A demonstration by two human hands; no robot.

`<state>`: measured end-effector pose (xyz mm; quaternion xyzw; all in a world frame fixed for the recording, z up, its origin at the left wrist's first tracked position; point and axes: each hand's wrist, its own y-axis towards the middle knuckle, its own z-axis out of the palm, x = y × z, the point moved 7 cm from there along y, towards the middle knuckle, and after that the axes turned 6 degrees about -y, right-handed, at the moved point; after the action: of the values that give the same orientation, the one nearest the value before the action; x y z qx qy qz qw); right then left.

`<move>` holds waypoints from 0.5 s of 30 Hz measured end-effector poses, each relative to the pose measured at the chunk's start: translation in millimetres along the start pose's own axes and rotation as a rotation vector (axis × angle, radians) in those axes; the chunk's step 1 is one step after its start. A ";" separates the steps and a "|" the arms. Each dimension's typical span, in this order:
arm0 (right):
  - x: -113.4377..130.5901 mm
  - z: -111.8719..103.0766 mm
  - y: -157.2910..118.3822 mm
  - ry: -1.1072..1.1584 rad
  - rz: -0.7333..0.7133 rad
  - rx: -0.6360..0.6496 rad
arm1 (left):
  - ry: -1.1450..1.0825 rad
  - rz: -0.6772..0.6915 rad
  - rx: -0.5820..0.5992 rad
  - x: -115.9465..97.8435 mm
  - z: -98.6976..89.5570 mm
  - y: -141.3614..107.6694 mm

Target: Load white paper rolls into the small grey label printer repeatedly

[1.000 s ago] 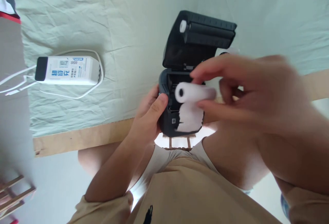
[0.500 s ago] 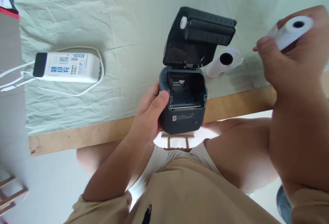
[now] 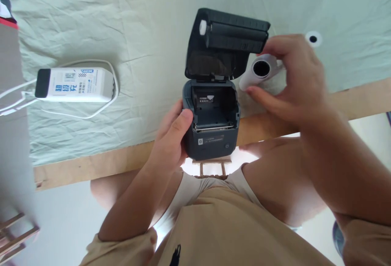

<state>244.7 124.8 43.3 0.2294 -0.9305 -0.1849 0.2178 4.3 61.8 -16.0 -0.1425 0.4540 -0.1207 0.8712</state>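
Leftmost, a corded white power bank (image 3: 81, 84) lies on the green cloth (image 3: 143, 25). The left hand (image 3: 172, 135) grips the open dark printer (image 3: 212, 143) at the table edge; the right hand (image 3: 293, 82) spans the wide-cored roll (image 3: 249, 82), grip unconfirmed; the small-cored roll (image 3: 317, 39) stands beyond.

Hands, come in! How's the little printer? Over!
Left hand holding printer, lid open, no roll inside. Right hand: thumb and fingers around white roll. Second roll beyond right hand.
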 end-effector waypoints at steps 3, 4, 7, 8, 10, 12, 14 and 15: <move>-18.6 17.7 4.7 0.062 0.181 0.166 | -0.009 0.013 -0.015 -0.5 -2.6 -0.8; -24.8 20.9 4.0 0.090 0.221 0.181 | -0.017 0.013 0.000 -0.4 -2.3 -0.9; -29.9 17.9 1.7 0.182 0.194 0.049 | -0.030 -0.016 0.065 1.2 1.1 -1.0; -26.9 12.3 0.9 0.234 0.150 -0.048 | -0.032 -0.026 0.084 1.7 2.3 -0.9; -15.6 -3.5 -1.5 0.334 0.052 -0.263 | -0.038 -0.022 0.106 1.3 4.1 -0.2; 4.2 -17.7 -2.8 0.391 -0.058 -0.379 | -0.050 0.011 0.100 -0.5 4.4 0.8; 27.5 -24.1 -1.6 0.407 -0.105 -0.353 | -0.060 0.038 0.087 -1.4 4.1 1.5; 37.7 -23.8 -0.8 0.424 -0.085 -0.304 | -0.063 0.045 0.079 -1.4 3.7 1.8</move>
<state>226.5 99.3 74.9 0.2664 -0.8151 -0.2794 0.4319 6.8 64.4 -13.6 -0.1013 0.4245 -0.1145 0.8924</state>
